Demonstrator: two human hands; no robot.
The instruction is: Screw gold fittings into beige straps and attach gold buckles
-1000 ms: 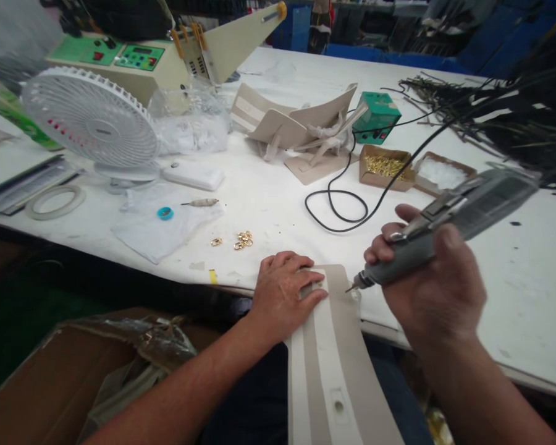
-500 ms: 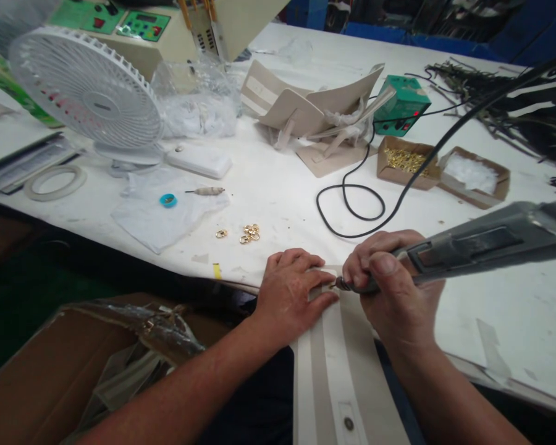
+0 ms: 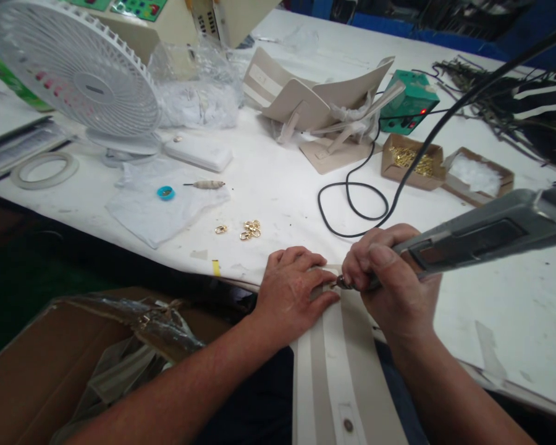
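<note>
Beige and flat, the panel [image 3: 368, 386] lies in front of you, with its far end at the edge of the white table [image 3: 278, 194] and its near part coming towards you above your lap. Your left hand [image 3: 294, 293] is laid on this far end, palm down; the thumb and the index finger are a little apart, with a narrow gap between them. Your right hand [image 3: 393, 278] is closed around the grey power tool [image 3: 486, 232], which is held tilted, with its tip pointing to the left, into that gap. Whether the tip touches the panel, I cannot tell, because the place is small and partly covered by your fingers. Lower on the panel, one dark round spot is visible inside a pale strip. Beyond your left hand, some golden clasps [image 3: 250, 230] lie in a small group, and one single clasp [image 3: 220, 229] is just beside them. Farther to the left, a blue cap [image 3: 165, 193] rests on a white sheet [image 3: 141, 216]. Behind your right hand, a black cable [image 3: 347, 236] makes a loop on the table, near a cardboard tray [image 3: 391, 168] with golden pieces.
</note>
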